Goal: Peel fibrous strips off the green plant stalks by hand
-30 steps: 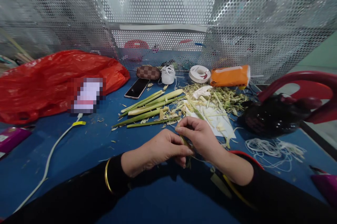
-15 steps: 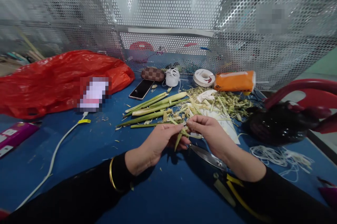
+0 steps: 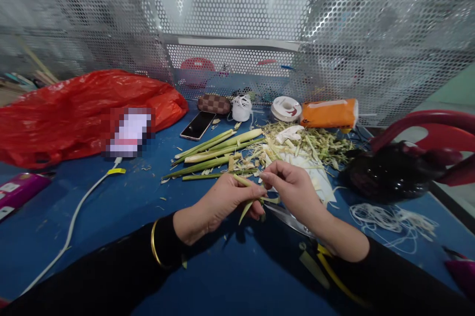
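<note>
My left hand (image 3: 218,202) is closed around folded strips of green leaf (image 3: 244,213), whose pointed ends stick out above and below the fingers. Close beside it, my right hand (image 3: 297,190) has thumb and forefinger pinched together at the strips; what lies between those fingertips is too small to make out. Scissors (image 3: 287,217) with yellow handles lie on the table partly under my right hand and forearm. Just beyond both hands, several long green leaf stalks (image 3: 208,162) lie side by side, with a heap of shredded leaf scraps (image 3: 330,145) to their right.
A red plastic bag (image 3: 92,93) and a lit phone on a white cable (image 3: 77,212) are at left. Farther back are a dark phone (image 3: 198,125), white string roll (image 3: 241,108), ribbon spool (image 3: 285,108) and orange packet (image 3: 328,113). A black pot (image 3: 389,172) and tangled white cord (image 3: 389,222) stand right.
The leaf strips have turned in my left hand, with one end now pointing up past the thumb. My right fingertips have drawn slightly apart from the left ones. The view has shifted slightly.
</note>
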Demonstrator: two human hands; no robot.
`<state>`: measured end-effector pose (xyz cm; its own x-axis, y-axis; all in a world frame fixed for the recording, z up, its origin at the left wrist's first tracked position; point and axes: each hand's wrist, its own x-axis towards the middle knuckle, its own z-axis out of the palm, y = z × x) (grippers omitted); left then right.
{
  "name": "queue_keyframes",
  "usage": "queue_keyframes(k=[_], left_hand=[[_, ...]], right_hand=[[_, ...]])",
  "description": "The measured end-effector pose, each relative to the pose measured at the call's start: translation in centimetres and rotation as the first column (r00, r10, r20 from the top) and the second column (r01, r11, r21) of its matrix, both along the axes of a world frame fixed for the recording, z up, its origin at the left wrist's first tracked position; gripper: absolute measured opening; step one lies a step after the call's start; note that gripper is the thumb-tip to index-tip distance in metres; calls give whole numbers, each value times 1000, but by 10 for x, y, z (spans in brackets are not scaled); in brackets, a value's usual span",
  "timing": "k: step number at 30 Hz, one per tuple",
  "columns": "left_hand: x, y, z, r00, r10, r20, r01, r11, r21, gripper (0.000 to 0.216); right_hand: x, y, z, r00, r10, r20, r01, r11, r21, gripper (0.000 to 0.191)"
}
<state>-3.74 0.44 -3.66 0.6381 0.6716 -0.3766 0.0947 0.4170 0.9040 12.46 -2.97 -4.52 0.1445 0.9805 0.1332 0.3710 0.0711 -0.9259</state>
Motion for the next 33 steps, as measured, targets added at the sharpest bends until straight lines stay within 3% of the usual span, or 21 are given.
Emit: queue_keyframes(k=[3, 5, 8, 10, 12, 16, 20, 24, 33], left_hand=[[0, -2, 0, 1000, -1, -5, 1, 1000, 29, 24], [1, -3, 1, 998, 64, -11, -64, 998, 18, 24], [2, -2, 2, 972, 229, 54, -229, 973, -23, 23], [1, 1, 4, 941, 310, 134, -308, 951, -37, 23], [1, 3, 5, 916, 351, 197, -352, 936, -30, 24], [1, 2, 6, 901, 367, 231, -381, 924, 17, 21], [5, -4, 2, 904, 352, 244, -371, 928, 35, 15], [6, -4, -2, 902, 351, 250, -382, 920, 86, 13], [4, -3, -3, 871, 429, 238, -467, 874, 131, 19]], right_hand=[[0, 0, 0, 994, -20, 103, 15, 998, 53, 18], [1, -1, 3, 981, -35, 191, 4, 987, 159, 16], [1, -6, 10, 937, -146, 318, 1, 910, 414, 8], [-2, -12, 15, 914, -200, 353, 1, 871, 491, 7], [-7, -17, 16, 919, -141, 367, -37, 899, 437, 13], [-18, -22, 8, 969, 28, 247, -78, 978, 192, 13], [-23, -19, -2, 992, 11, 125, -19, 998, 61, 16], [-23, -16, -5, 999, 4, 53, -6, 1000, 27, 22], [-20, -17, -8, 992, 128, 2, -128, 991, 46, 24]])
